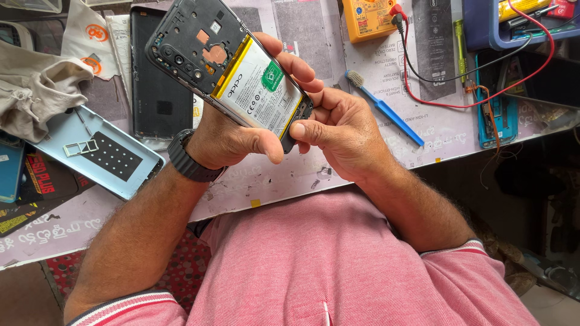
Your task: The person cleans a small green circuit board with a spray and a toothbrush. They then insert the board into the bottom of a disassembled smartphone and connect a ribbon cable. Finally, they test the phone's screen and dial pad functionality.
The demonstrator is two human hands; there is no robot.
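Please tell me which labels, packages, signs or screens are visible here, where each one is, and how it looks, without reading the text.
Battery label: on the opened phone between left hand and right hand; white rectangle, yellow edges, green patch.
Work mat: covers the bench; pale pink, printed with grey panels.
Meter: top centre; orange box with dial, red and black leads.
White packet: top left; orange round mark.

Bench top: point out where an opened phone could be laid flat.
Bare mat at the near edge, between the pale blue back cover and the blue brush. Crowded: far right with the yellow meter, its leads and the teal phone; far left with the cloth.
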